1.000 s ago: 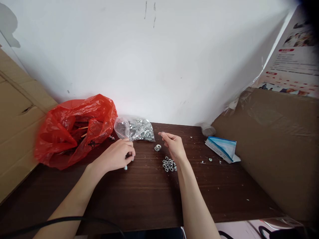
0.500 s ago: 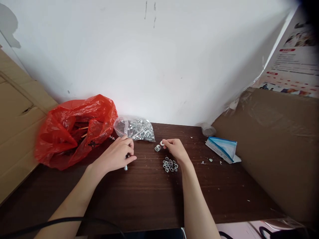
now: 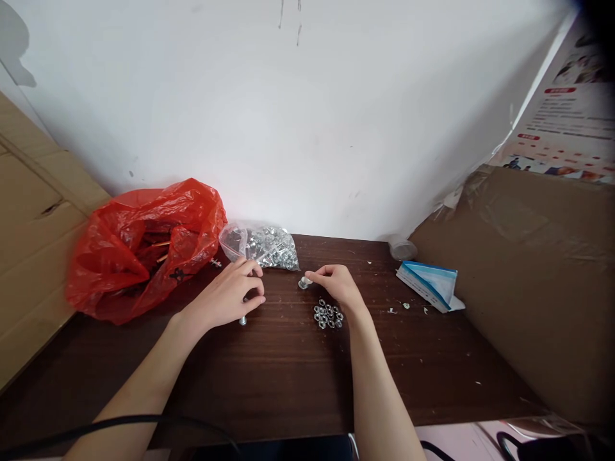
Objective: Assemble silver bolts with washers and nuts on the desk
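My left hand [image 3: 233, 291] hovers over the table with its thumb and forefinger apart and its other fingers curled round a silver bolt [image 3: 243, 320]. One end of the bolt sticks out below the palm; the rest is mostly hidden. Thumb and fingers of my right hand [image 3: 336, 283] pinch a pale round washer [image 3: 308, 280] at the top of a small stack of washers [image 3: 302, 285]. Whether the pinched washer is apart from the stack, I cannot tell. Several hex nuts [image 3: 328, 315] lie in a loose cluster just below my right hand.
Behind my hands a clear bag of metal hardware [image 3: 276, 248] lies by the wall, beside a red plastic bag [image 3: 115, 256]. To the right are a blue-and-white packet [image 3: 427, 285], a clear cup [image 3: 402, 249] and scraps. Cardboard [image 3: 528, 275] borders the table [image 3: 269, 384]; a black cable crosses my left forearm.
My right hand has moved slightly left, bringing the pale washer onto or right above the stack. The fingers of my left hand have shifted a little, while the bolt stays beneath them.
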`<act>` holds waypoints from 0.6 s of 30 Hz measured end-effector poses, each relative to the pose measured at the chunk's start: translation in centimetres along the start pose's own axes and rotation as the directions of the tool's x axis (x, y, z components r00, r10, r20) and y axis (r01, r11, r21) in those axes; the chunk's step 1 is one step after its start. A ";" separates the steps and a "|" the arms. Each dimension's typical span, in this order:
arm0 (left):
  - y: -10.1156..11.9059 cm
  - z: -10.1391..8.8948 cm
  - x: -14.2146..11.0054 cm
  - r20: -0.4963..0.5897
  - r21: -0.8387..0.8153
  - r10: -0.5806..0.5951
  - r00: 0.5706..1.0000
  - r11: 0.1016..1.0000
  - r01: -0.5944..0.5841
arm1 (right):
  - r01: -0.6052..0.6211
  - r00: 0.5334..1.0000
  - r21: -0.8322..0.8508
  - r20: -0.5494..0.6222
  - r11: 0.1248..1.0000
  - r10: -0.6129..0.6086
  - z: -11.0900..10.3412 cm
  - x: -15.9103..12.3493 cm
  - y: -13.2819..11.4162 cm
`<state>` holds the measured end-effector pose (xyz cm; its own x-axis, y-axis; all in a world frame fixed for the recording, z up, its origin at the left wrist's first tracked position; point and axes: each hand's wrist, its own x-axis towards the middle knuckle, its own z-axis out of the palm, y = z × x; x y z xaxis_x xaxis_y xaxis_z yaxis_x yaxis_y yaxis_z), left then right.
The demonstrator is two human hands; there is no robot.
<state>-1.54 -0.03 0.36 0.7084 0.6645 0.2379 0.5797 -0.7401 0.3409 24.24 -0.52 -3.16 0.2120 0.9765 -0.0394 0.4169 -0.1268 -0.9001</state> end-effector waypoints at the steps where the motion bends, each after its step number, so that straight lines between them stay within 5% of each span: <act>1: 0.0 0.0 0.0 -0.004 -0.003 0.001 1.000 1.000 -0.001 | 0.008 1.000 0.001 0.011 1.000 -0.008 0.0 0.0 0.0; 18: -0.2 0.2 0.0 -0.014 -0.022 0.000 1.000 1.000 0.000 | -0.008 1.000 -0.058 -0.002 0.998 0.008 0.2 0.0 0.0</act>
<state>-1.53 0.09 0.11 0.7024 0.6662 0.2506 0.5709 -0.7375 0.3606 24.06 -0.49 -3.21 0.2170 0.9751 -0.0456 0.4659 -0.1445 -0.8729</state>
